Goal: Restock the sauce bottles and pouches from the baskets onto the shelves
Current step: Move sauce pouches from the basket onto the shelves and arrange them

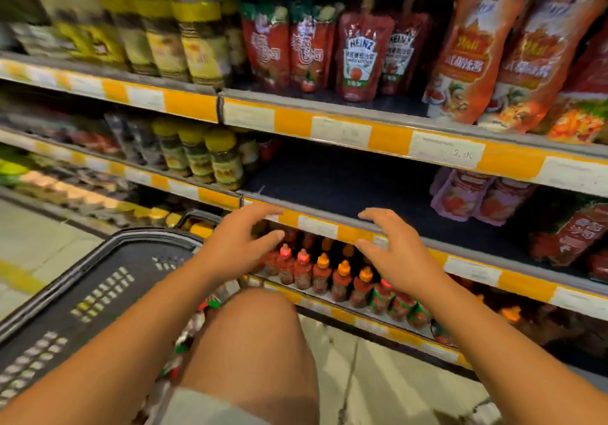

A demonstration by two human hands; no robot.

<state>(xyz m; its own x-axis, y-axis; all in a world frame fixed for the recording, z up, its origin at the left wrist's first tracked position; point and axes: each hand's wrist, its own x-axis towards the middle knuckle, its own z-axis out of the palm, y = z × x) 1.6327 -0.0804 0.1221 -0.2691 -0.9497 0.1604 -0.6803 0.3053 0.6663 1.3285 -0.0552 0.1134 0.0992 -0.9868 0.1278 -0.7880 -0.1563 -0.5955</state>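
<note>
- Left hand (245,243): grip released, empty, before the middle shelf (329,181).
- Right hand (391,253): likewise.
- Sauce bottles (332,276): one shelf below.
- Basket (98,280): left, below.

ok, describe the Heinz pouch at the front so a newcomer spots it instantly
Start at the top shelf, the one with yellow-capped jars on its left half. Right of the jars runs a row of red pouches; the Heinz pouch stands nearest the edge. It alone shows a clear white HEINZ keystone label with a tomato, and a spout on top.
</note>
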